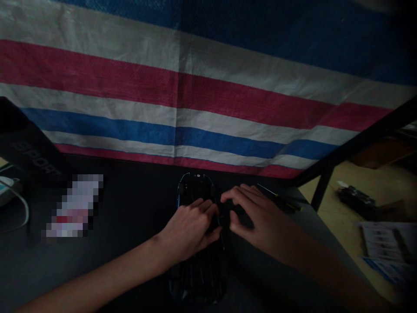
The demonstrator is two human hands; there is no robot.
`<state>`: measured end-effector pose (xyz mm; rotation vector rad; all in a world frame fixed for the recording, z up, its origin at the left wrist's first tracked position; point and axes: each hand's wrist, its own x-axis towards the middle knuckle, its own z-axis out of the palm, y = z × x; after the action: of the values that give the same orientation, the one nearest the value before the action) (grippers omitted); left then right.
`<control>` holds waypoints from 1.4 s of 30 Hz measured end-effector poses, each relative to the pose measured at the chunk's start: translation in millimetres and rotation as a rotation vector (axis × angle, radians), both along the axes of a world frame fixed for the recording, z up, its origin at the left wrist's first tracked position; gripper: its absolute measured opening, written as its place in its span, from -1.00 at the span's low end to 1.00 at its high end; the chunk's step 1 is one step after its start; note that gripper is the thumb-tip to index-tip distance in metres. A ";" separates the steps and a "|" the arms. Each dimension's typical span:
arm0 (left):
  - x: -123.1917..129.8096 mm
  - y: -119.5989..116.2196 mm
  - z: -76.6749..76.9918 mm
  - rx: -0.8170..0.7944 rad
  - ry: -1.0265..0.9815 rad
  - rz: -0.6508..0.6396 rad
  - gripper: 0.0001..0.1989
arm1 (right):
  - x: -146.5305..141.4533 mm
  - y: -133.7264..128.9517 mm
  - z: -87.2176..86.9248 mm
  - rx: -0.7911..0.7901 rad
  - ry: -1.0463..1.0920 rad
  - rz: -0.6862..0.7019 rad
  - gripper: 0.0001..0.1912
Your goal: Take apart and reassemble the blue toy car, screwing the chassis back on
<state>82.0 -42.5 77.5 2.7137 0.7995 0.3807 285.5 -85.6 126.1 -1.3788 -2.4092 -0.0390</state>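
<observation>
A dark toy car [198,278] with blue edges lies lengthwise on the black table, apparently with its underside up. My left hand [192,224] is laid across its middle, fingers curled down against it and thumb reaching right. Those fingers hide what lies beneath them. Just right of the car, my right hand [257,217] hovers with bent fingers and the thumb held apart from them; nothing shows in the gap. Beyond that hand lies a screwdriver [289,204] with a thin metal shaft and a dark and yellow handle.
A striped woven plastic sheet [176,91] hangs behind the table [130,208]. At left are a black item marked SPORT [35,152], a blurred-out rectangle [76,204] and a white cable [26,208]. Papers [384,243] and a dark object [355,200] lie beyond the right edge.
</observation>
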 end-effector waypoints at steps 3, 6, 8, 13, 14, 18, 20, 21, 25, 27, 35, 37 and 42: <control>-0.1 0.3 0.9 -0.009 0.003 0.002 -0.78 | -0.1 -0.4 1.0 -0.008 -0.038 -0.036 -0.88; 0.1 0.6 0.6 -0.006 -0.008 -0.005 -0.79 | -1.4 -1.2 1.4 -0.002 0.004 -0.015 -0.82; 0.3 0.8 -0.2 0.005 -0.013 -0.009 -0.79 | -2.4 -1.4 1.5 -0.001 0.000 -0.014 -0.82; 0.5 0.9 0.5 -0.016 -0.001 0.000 -0.77 | -1.9 0.1 1.2 0.005 -0.009 -0.019 -0.79; 0.3 0.9 1.0 -0.018 -0.004 -0.001 -0.77 | -1.2 0.6 0.8 0.010 -0.015 -0.024 -0.76; -0.3 1.5 2.4 -0.031 -0.013 0.001 -0.79 | 0.9 1.9 -1.6 0.011 -0.017 -0.031 -0.85; -0.6 1.9 2.1 -0.025 -0.016 -0.005 -0.80 | 0.4 1.7 -2.4 0.009 0.009 -0.015 -0.77; -0.7 2.1 1.8 -0.014 -0.018 -0.008 -0.80 | -0.1 1.4 -2.4 0.005 0.012 -0.020 -0.75; -1.1 2.5 0.4 0.024 -0.027 -0.005 -0.76 | -3.2 0.0 -1.0 -0.026 0.018 -0.027 -0.83; -1.2 2.4 0.0 0.022 -0.023 -0.010 -0.78 | -4.6 -0.6 -0.2 -0.037 0.047 -0.007 -0.76; -0.3 1.6 -1.6 0.009 -0.016 -0.009 -0.77 | -3.6 0.1 -1.1 0.026 0.009 -0.058 -0.79; -0.2 1.6 -1.3 0.008 -0.009 -0.009 -0.76 | -3.3 0.0 -0.9 0.038 -0.026 -0.065 -0.87; 0.3 1.2 2.5 -0.002 0.011 -0.016 -0.75 | -5.4 -1.5 0.4 0.044 -0.029 -0.048 -0.84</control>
<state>82.3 -41.3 80.0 2.7211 0.7797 0.3610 280.1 -87.0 126.5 -1.4253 -2.3837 -0.1244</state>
